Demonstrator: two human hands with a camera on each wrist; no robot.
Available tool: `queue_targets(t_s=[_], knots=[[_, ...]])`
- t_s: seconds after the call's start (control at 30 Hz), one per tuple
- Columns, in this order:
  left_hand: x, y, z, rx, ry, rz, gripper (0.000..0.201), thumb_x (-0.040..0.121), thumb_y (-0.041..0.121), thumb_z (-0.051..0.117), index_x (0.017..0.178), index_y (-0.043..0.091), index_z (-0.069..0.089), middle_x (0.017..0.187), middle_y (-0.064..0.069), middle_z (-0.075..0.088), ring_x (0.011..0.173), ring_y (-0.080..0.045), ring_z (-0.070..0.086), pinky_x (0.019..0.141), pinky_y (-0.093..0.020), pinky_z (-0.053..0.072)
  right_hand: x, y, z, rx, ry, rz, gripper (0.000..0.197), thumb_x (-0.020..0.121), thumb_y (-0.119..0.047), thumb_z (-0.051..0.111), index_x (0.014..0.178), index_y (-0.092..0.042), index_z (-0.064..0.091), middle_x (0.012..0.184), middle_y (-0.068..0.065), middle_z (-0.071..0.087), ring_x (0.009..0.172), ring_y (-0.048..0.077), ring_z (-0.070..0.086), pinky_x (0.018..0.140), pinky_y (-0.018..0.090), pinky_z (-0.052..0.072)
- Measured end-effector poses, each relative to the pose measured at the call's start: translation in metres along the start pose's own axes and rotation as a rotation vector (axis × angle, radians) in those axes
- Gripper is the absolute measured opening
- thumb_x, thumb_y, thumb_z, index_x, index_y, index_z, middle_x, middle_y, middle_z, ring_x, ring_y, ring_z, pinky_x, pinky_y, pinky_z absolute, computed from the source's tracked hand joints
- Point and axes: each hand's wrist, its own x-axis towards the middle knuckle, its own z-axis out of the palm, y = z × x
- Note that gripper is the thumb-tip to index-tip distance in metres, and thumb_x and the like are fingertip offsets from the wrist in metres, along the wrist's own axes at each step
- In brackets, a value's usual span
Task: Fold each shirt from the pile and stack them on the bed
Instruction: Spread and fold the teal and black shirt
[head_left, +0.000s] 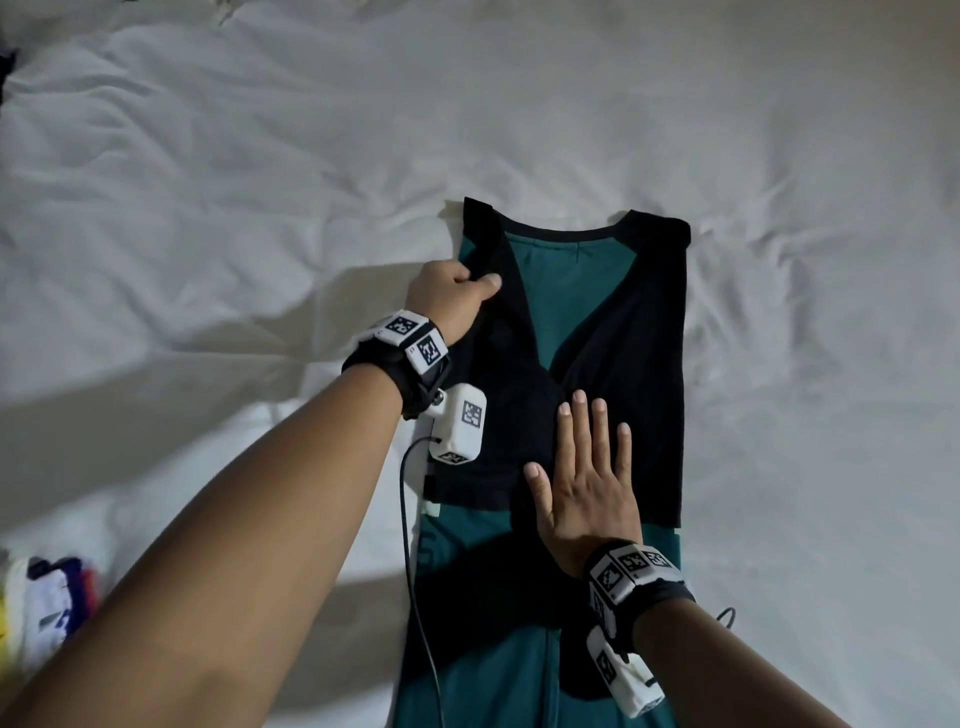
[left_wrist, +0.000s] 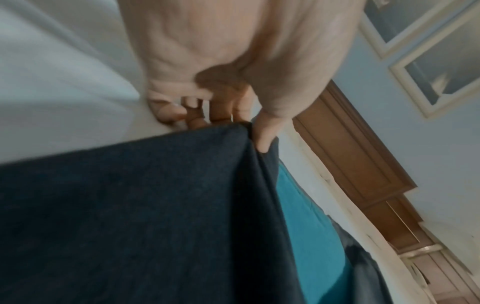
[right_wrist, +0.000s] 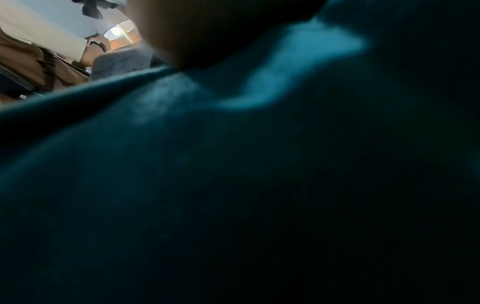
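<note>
A teal shirt (head_left: 566, 291) with black sleeves lies collar-away on the white bed (head_left: 260, 182), both sleeves folded inward over the chest. My left hand (head_left: 457, 291) pinches the black left sleeve's edge near the shoulder; in the left wrist view the thumb (left_wrist: 265, 135) and curled fingers grip that dark fabric (left_wrist: 155, 205). My right hand (head_left: 587, 478) lies flat with straight fingers on the crossed sleeves at the shirt's middle. The right wrist view is dark, filled by teal cloth (right_wrist: 233, 185) close up.
A pile of white, blue and yellow clothing (head_left: 47, 608) sits at the lower left edge. A black cable (head_left: 415, 571) hangs from my left wrist across the shirt's left side. Wrinkled white sheet surrounds the shirt on all sides.
</note>
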Motion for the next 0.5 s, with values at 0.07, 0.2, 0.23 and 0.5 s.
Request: queue_targets(t_s=[0.07, 0.2, 0.23, 0.5], knots=[[0.015, -0.003, -0.002, -0.010, 0.074, -0.014, 0.037, 0.091, 0.033, 0.072, 0.069, 0.016, 0.047, 0.065, 0.002, 0.047, 0.062, -0.020, 0.046, 0.063, -0.030, 0.038, 0.000, 0.000, 0.001, 0.017, 0.002, -0.002, 0.072, 0.107, -0.053, 0.014, 0.162, -0.008, 0.002, 0.171, 0.009, -0.009, 0.157, 0.027, -0.012, 0.126, 0.051, -0.003], [0.026, -0.009, -0.008, -0.036, 0.207, -0.058, 0.017, 0.095, 0.029, 0.067, 0.089, 0.014, 0.060, 0.088, -0.002, 0.064, 0.087, -0.026, 0.065, 0.073, -0.027, 0.043, 0.000, 0.001, 0.002, 0.025, -0.004, -0.003, 0.072, 0.107, -0.052, 0.016, 0.162, -0.008, 0.003, 0.171, 0.009, -0.009, 0.157, 0.028, -0.011, 0.126, 0.051, -0.003], [0.021, -0.009, -0.009, -0.028, 0.236, -0.057, 0.017, 0.098, 0.030, 0.063, 0.096, 0.013, 0.062, 0.094, -0.002, 0.065, 0.092, -0.027, 0.065, 0.074, -0.028, 0.042, 0.000, 0.001, 0.002, 0.025, -0.007, -0.001, 0.072, 0.107, -0.052, 0.015, 0.162, -0.008, 0.003, 0.171, 0.009, -0.008, 0.157, 0.028, -0.011, 0.126, 0.051, -0.003], [-0.131, -0.086, 0.037, 0.818, 0.171, 0.219, 0.065, 0.101, 0.053, 0.039, 0.152, 0.012, 0.037, 0.150, -0.023, 0.042, 0.136, -0.041, 0.040, 0.104, -0.059, 0.036, 0.002, 0.001, 0.006, 0.019, -0.017, -0.001, 0.072, 0.107, -0.053, 0.014, 0.162, -0.008, 0.001, 0.170, 0.009, -0.009, 0.157, 0.029, -0.011, 0.125, 0.050, -0.006]])
